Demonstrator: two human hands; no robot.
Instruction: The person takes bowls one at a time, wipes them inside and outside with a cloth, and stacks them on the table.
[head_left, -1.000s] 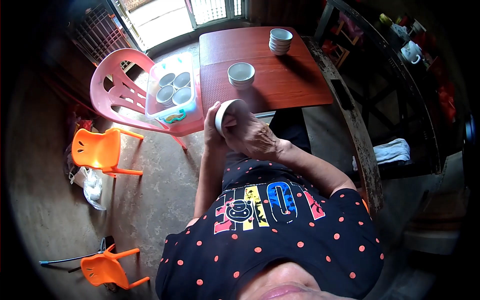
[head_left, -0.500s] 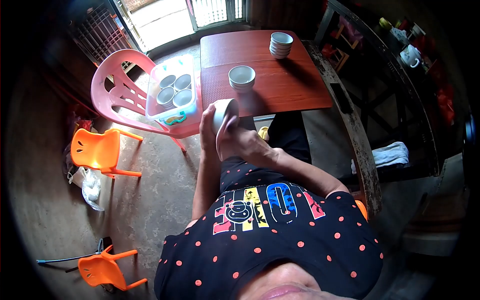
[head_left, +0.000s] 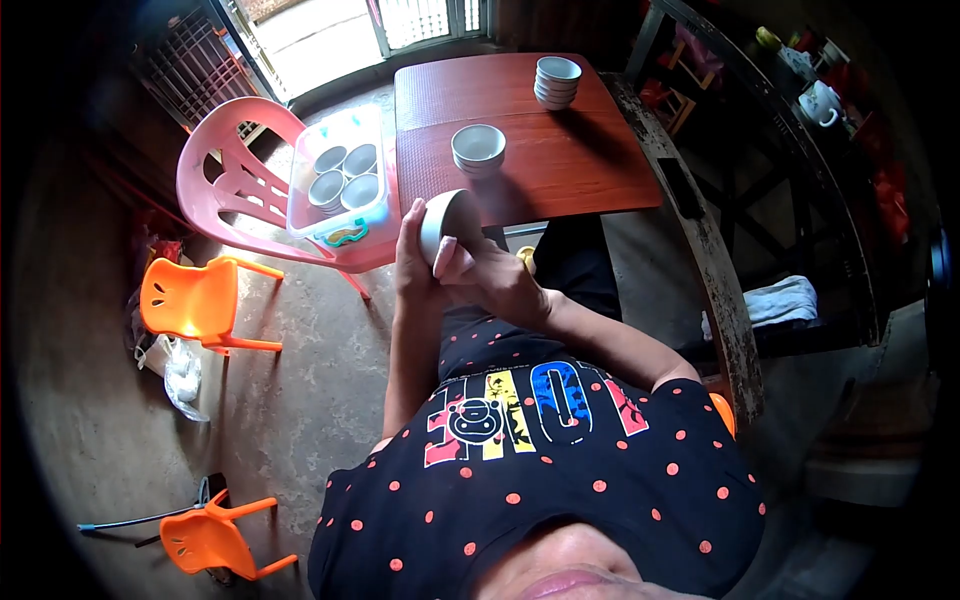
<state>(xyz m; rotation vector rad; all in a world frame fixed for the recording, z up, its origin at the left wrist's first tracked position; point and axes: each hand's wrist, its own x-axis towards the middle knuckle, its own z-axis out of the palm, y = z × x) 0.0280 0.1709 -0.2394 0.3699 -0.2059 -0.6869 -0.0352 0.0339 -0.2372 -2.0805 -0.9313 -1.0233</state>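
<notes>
A white bowl [head_left: 440, 222] is tilted on its side between my hands, in front of the table's near left corner. My left hand [head_left: 412, 258] grips it from the left, thumb near the rim. In my right hand [head_left: 503, 282] is a pinkish cloth [head_left: 453, 260], pressed against the lower part of the bowl. Just beyond, a short stack of bowls [head_left: 478, 147] stands on the red-brown table [head_left: 545, 190]. A taller stack of bowls [head_left: 556, 82] is near its far right corner.
On a pink chair [head_left: 232, 165] left of the table, a clear plastic box [head_left: 347, 236] holds several bowls. Orange small chairs [head_left: 190, 300] stand on the floor at left. A wooden beam [head_left: 722, 300] and a white towel [head_left: 780, 303] are to the right.
The bowl has turned so more of its side faces me. The cloth, which hung down below the bowl, is now bunched against it under my right hand.
</notes>
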